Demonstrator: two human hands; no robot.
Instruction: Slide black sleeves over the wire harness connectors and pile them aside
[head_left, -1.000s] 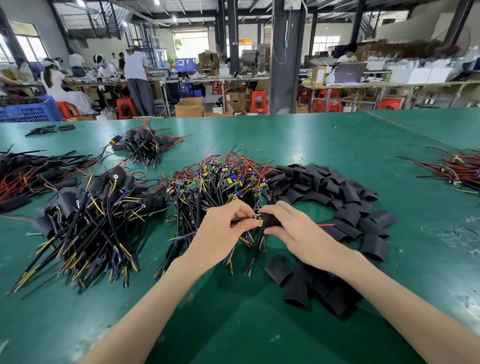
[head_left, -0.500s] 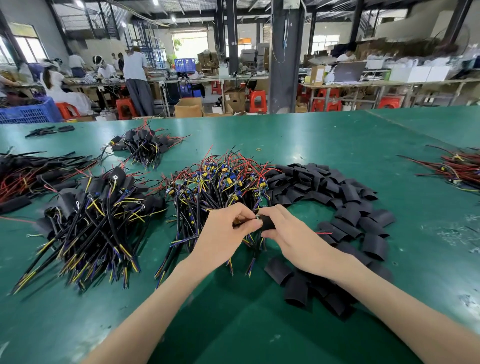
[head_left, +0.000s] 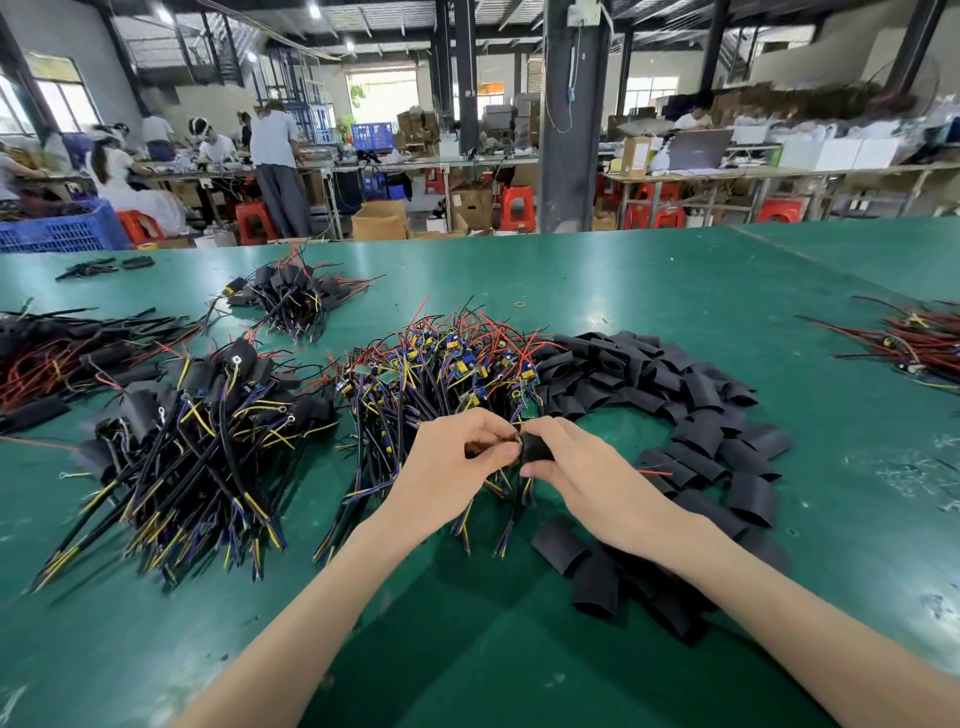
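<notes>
Sleeving in progress: a person's left hand (head_left: 457, 460) pinches the end of a wire harness (head_left: 511, 439) against the mouth of a black sleeve (head_left: 536, 449). The right hand (head_left: 592, 470) grips the sleeve between thumb and fingers, above the near edge of the heap of bare harnesses (head_left: 441, 374) on the green counter (head_left: 675, 270). As a second ago, both hands stay joined at the same spot; fingers hide how far the sleeve has slid on. Loose sleeves (head_left: 675, 384) curve round to the right and the sleeved pile (head_left: 197, 431) lies to the left, both unmoved.
</notes>
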